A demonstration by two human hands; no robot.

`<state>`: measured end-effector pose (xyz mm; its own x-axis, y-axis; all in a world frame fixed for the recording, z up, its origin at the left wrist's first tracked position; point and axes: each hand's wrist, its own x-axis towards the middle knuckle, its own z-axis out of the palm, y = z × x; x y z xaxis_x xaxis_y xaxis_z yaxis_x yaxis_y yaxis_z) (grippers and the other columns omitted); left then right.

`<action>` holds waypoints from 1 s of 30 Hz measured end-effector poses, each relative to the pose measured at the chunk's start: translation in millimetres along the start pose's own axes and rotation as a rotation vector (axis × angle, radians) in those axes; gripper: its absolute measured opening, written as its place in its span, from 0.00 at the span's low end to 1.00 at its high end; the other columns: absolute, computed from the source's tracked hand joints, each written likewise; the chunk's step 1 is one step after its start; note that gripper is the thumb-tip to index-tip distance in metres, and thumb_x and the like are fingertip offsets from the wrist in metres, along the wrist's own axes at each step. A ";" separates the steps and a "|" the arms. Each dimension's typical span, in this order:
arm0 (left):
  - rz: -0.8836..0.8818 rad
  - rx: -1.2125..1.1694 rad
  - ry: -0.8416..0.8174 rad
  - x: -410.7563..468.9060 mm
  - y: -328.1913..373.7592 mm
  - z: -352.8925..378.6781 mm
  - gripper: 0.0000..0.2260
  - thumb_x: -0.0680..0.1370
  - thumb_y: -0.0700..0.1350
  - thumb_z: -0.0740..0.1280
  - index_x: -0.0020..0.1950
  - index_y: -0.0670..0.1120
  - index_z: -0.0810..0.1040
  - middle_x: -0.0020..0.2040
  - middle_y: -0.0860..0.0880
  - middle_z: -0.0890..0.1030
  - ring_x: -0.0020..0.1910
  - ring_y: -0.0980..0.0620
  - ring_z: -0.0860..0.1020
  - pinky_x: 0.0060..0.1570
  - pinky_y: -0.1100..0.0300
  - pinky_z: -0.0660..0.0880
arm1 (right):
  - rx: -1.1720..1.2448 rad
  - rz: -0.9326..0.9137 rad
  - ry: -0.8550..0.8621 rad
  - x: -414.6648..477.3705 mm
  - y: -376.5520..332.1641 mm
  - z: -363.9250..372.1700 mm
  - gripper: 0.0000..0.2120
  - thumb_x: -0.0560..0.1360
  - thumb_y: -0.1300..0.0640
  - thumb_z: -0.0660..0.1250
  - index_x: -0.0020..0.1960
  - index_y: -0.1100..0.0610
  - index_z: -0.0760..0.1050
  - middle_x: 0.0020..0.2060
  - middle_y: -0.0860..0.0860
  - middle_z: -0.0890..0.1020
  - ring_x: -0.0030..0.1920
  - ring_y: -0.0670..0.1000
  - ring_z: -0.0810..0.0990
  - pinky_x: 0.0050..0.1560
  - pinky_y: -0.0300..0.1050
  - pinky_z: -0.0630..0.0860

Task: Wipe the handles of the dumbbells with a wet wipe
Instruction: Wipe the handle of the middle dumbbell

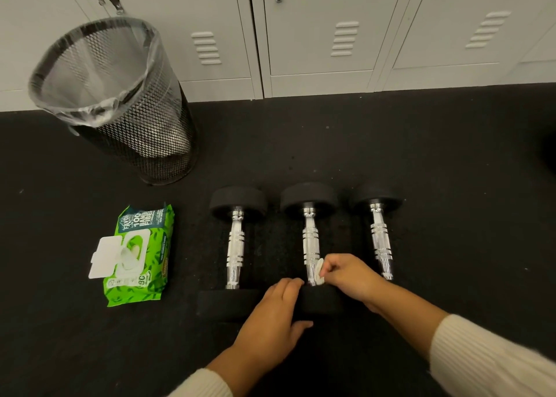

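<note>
Three dumbbells lay side by side on the black floor point(421, 143), chrome handles running away from the person: left dumbbell point(235, 246), middle dumbbell point(311, 240), right dumbbell point(380, 240). Right hand point(350, 276) sat at the near end of the middle dumbbell's handle, fingers curled together and pinched on a small wad of wet wipe point(319, 271). The wipe was touching the handle just above the near weight head, poking out on the left side of the fingertips; most of it was hidden inside the grip. Rest of that handle ran off beyond the fingers, bare. Left hand point(275, 315) was clamped on the middle dumbbell's near head point(319, 301), fingers over the top, thumb on the near face, just beside the right hand's fingers but not touching them as far as I could tell. Left dumbbell's handle lay just left of the left hand's fingertips, untouched; right dumbbell's handle just right of the right hand's knuckles, its near head hidden behind the right forearm. Green wipe pack point(141, 255) was well left of both hands, lid flap open, a wipe showing in the slot. Mesh bin point(120, 101) with clear liner stood beyond the pack, in front of grey lockers point(316, 35). Cream sleeves point(493, 357) on both arms.
</note>
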<state>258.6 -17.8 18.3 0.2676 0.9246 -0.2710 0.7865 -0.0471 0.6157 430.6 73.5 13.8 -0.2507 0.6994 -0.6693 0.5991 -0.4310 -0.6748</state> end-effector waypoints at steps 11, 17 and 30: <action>0.013 0.044 0.012 0.9 4.6 1.5 0.30 0.76 0.54 0.66 0.74 0.50 0.58 0.71 0.53 0.65 0.68 0.55 0.64 0.68 0.63 0.61 | -0.392 -0.575 0.540 16.4 -51.7 -14.2 0.11 0.75 0.67 0.62 0.52 0.57 0.79 0.52 0.57 0.81 0.59 0.54 0.79 0.54 0.46 0.77; 0.012 0.049 0.011 0.6 4.4 0.4 0.30 0.76 0.54 0.66 0.74 0.50 0.58 0.71 0.52 0.65 0.67 0.54 0.64 0.68 0.63 0.62 | -0.677 -0.463 0.260 15.1 -29.9 -2.9 0.14 0.75 0.63 0.63 0.59 0.54 0.77 0.63 0.56 0.72 0.59 0.55 0.77 0.51 0.52 0.79; 0.011 -0.005 0.011 1.1 3.8 -3.0 0.29 0.75 0.53 0.68 0.73 0.52 0.60 0.68 0.56 0.66 0.65 0.57 0.66 0.65 0.64 0.64 | -0.432 -0.253 0.078 -11.6 -20.8 6.2 0.11 0.74 0.62 0.66 0.49 0.50 0.84 0.46 0.47 0.74 0.51 0.50 0.78 0.58 0.37 0.72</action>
<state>260.2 -15.8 22.6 0.2698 0.9283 -0.2560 0.7809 -0.0554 0.6222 416.3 70.8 33.6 -0.3810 0.7988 -0.4657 0.7911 0.0209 -0.6113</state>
